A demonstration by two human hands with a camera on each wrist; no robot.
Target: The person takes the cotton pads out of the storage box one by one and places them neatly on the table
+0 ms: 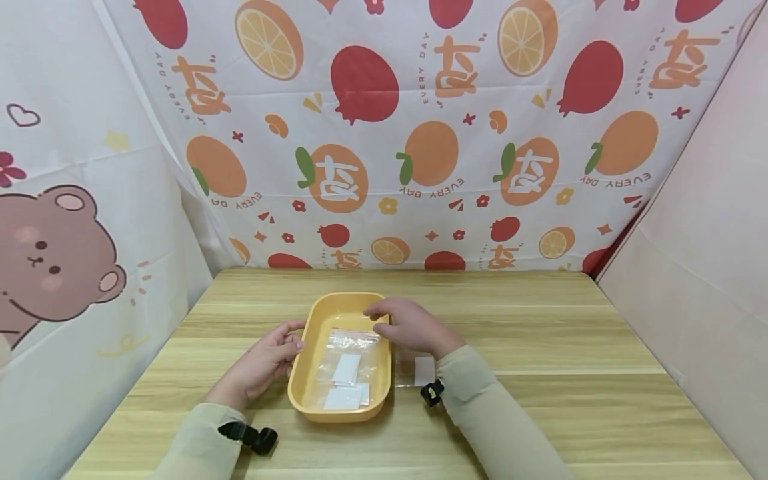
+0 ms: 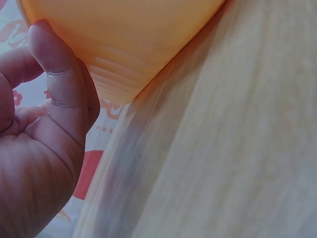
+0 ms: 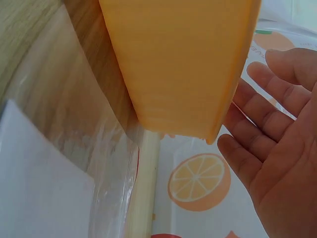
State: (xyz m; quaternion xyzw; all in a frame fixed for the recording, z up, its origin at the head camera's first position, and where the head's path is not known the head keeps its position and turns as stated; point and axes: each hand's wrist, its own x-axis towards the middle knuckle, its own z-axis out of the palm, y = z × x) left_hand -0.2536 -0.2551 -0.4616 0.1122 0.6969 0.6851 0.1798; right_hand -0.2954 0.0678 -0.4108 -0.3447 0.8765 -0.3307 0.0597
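A yellow plastic tray (image 1: 298,393) stands on the wooden table. Inside it lie several clear zip bags (image 1: 354,340) with white cards or papers in them. At the left rim my left hand (image 1: 264,360) holds the tray with bent fingers and thumb; the left wrist view shows this hand (image 2: 44,129) against the tray's outer wall (image 2: 129,44). Over the right rim hovers my right hand (image 1: 414,327), its fingers loosely spread and holding nothing. In the right wrist view that hand (image 3: 277,124) is beside the tray's wall (image 3: 178,69).
Another clear bag with a white card (image 1: 424,370) lies on the table right of the tray, partly under the right wrist. The wooden table (image 1: 540,413) ends at a fruit-print cloth (image 1: 384,220) behind. A bear-print cloth (image 1: 60,253) hangs at the left.
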